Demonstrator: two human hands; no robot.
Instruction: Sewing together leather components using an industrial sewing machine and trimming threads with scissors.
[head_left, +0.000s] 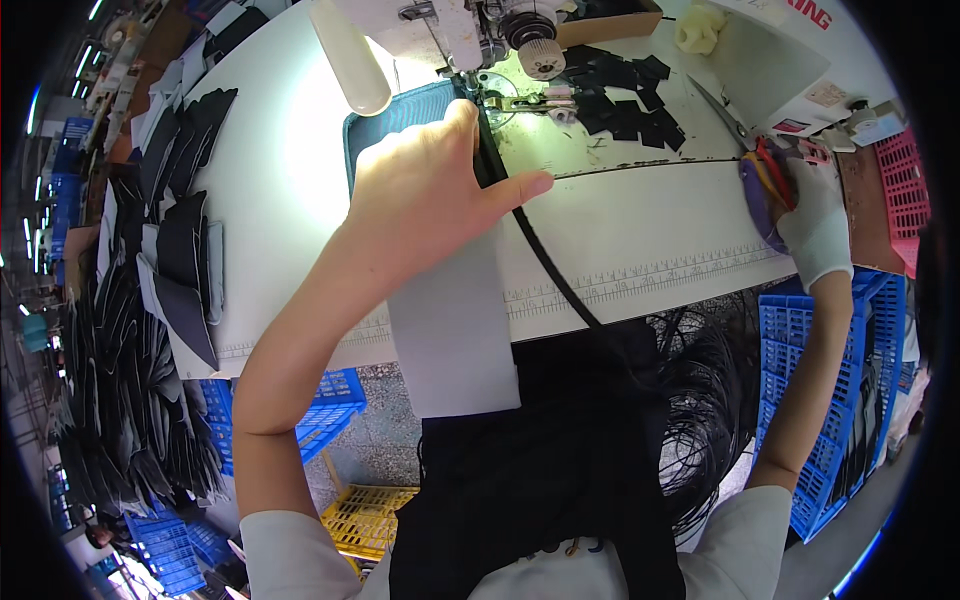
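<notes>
My bare left hand (420, 175) lies over a blue-grey fabric piece (405, 108) beside the sewing machine's needle area (470, 85). Its thumb sticks out to the right, apart from the fingers, which are partly hidden by the back of the hand. A long pale grey strip (455, 340) runs from beneath the hand over the table's front edge. Black binding tape (545, 262) passes close to the thumb and down toward my lap. At the far right, my white-gloved right hand (815, 225) is closed round the red-orange handles of the scissors (770, 175), blades pointing away left.
Black fabric scraps (615, 95) lie right of the needle. Stacks of dark fabric pieces (185, 245) sit on the table's left side. Blue crates (785, 330) stand low on both sides, a yellow crate (365, 515) below, and a pink basket (900, 185) at right.
</notes>
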